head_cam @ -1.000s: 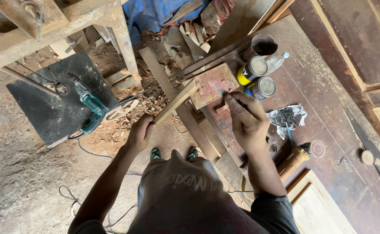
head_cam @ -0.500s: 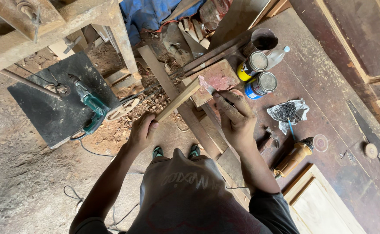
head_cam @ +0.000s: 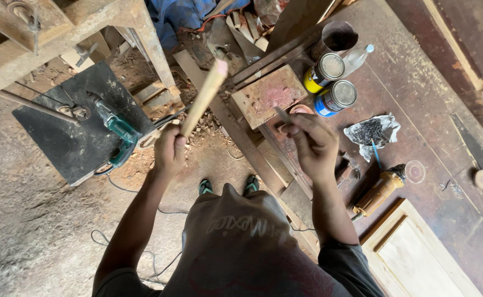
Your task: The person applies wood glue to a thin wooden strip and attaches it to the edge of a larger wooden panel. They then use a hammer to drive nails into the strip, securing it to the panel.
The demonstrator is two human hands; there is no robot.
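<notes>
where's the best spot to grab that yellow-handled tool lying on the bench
Take the yellow-handled tool around the thick handle, coming down from above. It lies flat on the workbench, slanted, with its darker end toward the wooden panel. The handle's long sides look free, so fingers can close across it.

Wooden stick [head_cam: 204, 96]: pale tan, unpainted. Wooden block [head_cam: 269, 94]: light wood, blotched pink-red on top. Tin [head_cam: 323, 72]: yellow side, silver lid. Second tin [head_cam: 336, 98]: blue side, silver lid. Counter [head_cam: 428, 104]: dark reddish-brown, scuffed. Power drill [head_cam: 117, 132]: teal-green. Slab [head_cam: 71, 137] under it: black, dusty. Crumpled rag [head_cam: 371, 132]: white, smeared black. Shirt [head_cam: 247, 247]: grey, faded lettering.
</notes>
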